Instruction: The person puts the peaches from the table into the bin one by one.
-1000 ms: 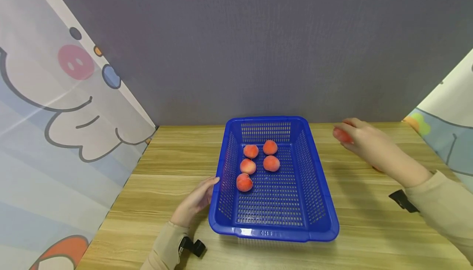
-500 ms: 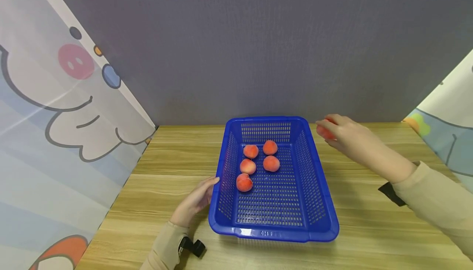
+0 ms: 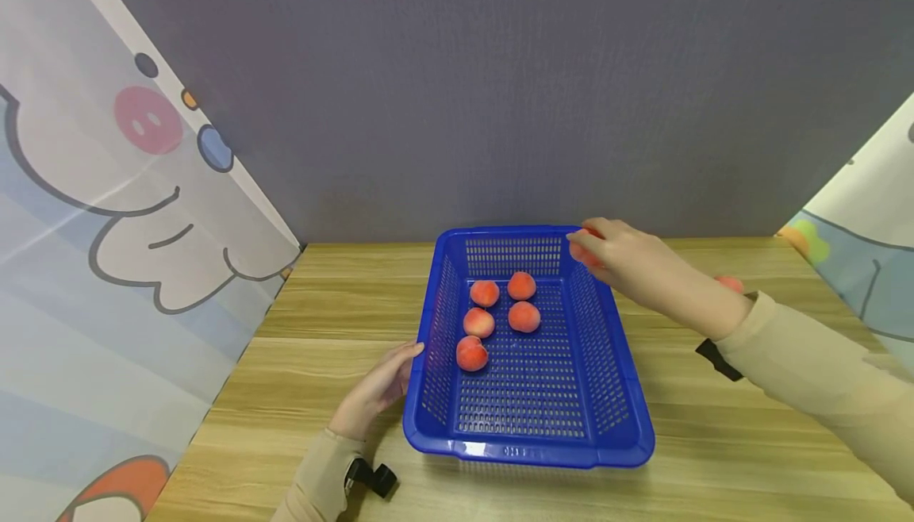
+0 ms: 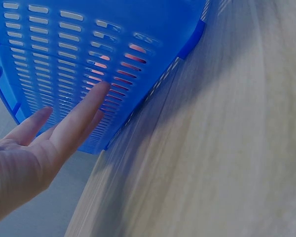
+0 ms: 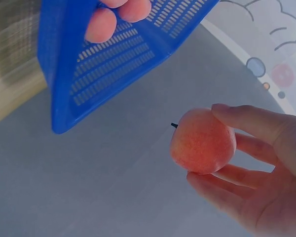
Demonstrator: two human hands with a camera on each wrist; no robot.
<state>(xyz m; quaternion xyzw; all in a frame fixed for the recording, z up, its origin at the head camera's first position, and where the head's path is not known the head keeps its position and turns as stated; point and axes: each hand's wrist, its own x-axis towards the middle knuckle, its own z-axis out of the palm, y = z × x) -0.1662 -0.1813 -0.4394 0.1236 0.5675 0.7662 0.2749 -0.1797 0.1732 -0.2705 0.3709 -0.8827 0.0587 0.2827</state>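
A blue plastic basket (image 3: 527, 455) stands on the wooden table with several peaches inside, grouped toward its left and back, one of them a front-left peach (image 3: 472, 354). Over the basket's back right corner, the right hand (image 3: 635, 264) pinches a peach (image 3: 584, 247) between thumb and fingers; the right wrist view shows this held peach (image 5: 203, 141) with a dark stem. The left hand (image 3: 382, 383) touches the basket's left rim with its thumb. In the left wrist view the left hand's fingers (image 4: 84, 116) lie nearly straight against the slotted side wall (image 4: 69, 49).
Another peach (image 3: 730, 283) lies on the table (image 3: 343, 292) at the right, partly hidden behind the right forearm. A grey wall (image 3: 500, 94) rises behind the table, with cartoon-printed sheets (image 3: 143, 213) at the left and right sides.
The right hand has moved left with its peach, from above the table at the right to the basket's back right corner. A peach behind the forearm has come into clearer view. The left hand has stayed put.
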